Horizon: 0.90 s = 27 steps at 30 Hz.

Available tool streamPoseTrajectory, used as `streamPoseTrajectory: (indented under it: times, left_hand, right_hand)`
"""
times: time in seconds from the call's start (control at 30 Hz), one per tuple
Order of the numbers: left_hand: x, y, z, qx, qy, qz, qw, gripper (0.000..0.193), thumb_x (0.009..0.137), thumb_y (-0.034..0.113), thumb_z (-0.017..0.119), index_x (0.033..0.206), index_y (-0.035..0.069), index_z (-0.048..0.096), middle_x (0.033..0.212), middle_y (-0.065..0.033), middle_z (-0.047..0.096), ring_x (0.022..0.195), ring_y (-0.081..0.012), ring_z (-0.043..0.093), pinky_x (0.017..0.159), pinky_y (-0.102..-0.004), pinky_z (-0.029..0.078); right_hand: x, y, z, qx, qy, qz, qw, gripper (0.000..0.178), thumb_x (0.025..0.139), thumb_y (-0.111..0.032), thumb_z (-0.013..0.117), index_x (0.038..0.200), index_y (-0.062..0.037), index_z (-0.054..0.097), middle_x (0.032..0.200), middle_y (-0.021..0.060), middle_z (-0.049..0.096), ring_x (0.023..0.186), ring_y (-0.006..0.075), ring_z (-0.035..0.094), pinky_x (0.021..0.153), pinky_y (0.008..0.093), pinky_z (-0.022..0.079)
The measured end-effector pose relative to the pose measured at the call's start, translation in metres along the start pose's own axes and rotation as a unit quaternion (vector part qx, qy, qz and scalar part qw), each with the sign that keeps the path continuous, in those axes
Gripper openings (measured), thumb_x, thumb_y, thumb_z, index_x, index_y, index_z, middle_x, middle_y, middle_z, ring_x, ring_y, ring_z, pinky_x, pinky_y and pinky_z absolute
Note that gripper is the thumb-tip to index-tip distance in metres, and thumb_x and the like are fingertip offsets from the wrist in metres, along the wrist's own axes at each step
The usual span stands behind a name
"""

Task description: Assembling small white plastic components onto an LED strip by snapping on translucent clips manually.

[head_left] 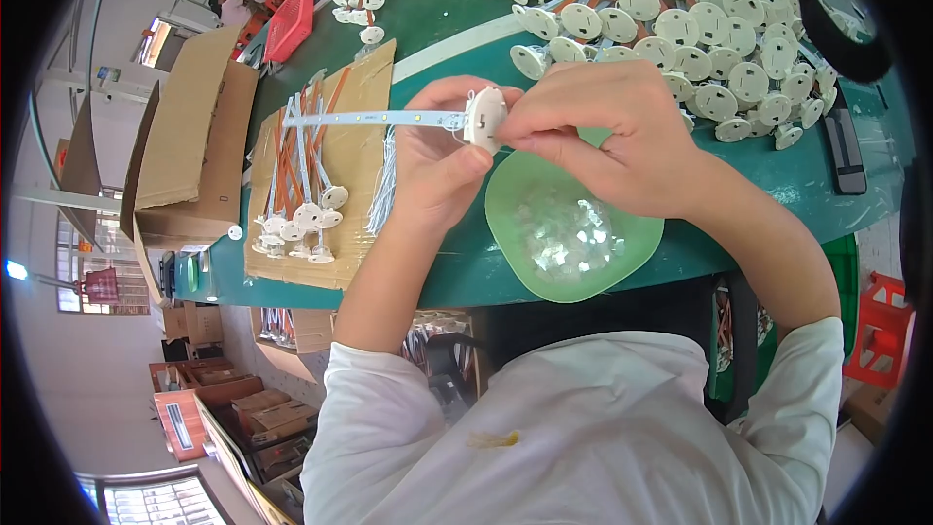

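Note:
My left hand (434, 170) is closed around an LED strip light, gripping it by the white round end cap (484, 119). The narrow pale LED strip (364, 119) sticks out to the left from the cap. My right hand (627, 136) has thumb and forefinger pinched together against the cap's right face. Whatever lies between those fingertips is hidden. Just below both hands sits a green bowl (505, 233) with small clear, shiny pieces (573, 238) in it.
A cardboard sheet (364, 224) at left carries several capped LED strips (306, 219) and thin white wires (385, 185). A large heap of similar strips (739, 29) covers the far right. Beyond the sheet stand an open carton (194, 136) and a red basket (290, 24).

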<state>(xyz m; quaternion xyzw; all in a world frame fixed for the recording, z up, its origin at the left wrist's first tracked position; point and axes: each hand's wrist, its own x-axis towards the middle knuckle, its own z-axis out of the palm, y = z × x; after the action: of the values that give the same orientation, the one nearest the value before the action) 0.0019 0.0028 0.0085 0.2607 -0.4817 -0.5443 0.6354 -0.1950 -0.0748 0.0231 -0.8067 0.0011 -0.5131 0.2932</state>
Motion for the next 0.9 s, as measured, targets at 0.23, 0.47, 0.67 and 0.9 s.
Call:
streamPoseTrajectory:
  times: [0.23,0.47,0.67,0.9]
  left_hand:
    - [-0.002,-0.004,0.001,0.01,0.03,0.02,0.999,0.057,0.078,0.013,0.085,0.127,0.002,0.057,0.124,-0.0209,0.065,0.114,-0.0288,0.065,0.1,-0.0443,0.051]
    - [-0.006,-0.015,0.01,-0.055,0.045,-0.002,0.997,0.047,0.087,0.007,0.076,0.13,0.004,0.057,0.129,-0.0185,0.063,0.116,-0.0263,0.064,0.102,-0.0446,0.052]
    - [-0.013,-0.021,0.019,-0.08,0.079,0.006,0.994,0.048,0.088,0.006,0.075,0.132,0.006,0.057,0.13,-0.0146,0.063,0.125,-0.0238,0.058,0.106,-0.0423,0.048]
    - [-0.014,-0.019,0.023,-0.078,0.082,0.019,0.993,0.051,0.085,0.005,0.078,0.132,0.007,0.058,0.132,-0.0156,0.062,0.127,-0.0227,0.057,0.105,-0.0398,0.049]
  right_hand:
    - [-0.002,-0.007,0.002,-0.028,0.022,0.084,0.996,0.008,0.083,0.0,0.072,0.09,-0.0027,0.072,0.082,0.0058,0.073,0.067,0.0133,0.068,0.051,0.0247,0.05]
    - [-0.007,0.001,0.008,-0.12,0.069,-0.003,0.99,0.013,0.08,0.002,0.073,0.092,-0.0008,0.069,0.084,0.0086,0.072,0.067,0.0176,0.069,0.054,0.027,0.054]
    - [-0.007,-0.001,0.015,-0.146,0.112,-0.061,0.981,0.016,0.075,0.005,0.073,0.089,-0.0006,0.068,0.082,0.0115,0.07,0.066,0.0244,0.069,0.056,0.0293,0.055]
    - [-0.01,-0.003,0.018,-0.163,0.125,-0.073,0.976,0.018,0.075,0.007,0.072,0.091,0.0004,0.068,0.083,0.0119,0.071,0.066,0.0243,0.069,0.057,0.0291,0.055]
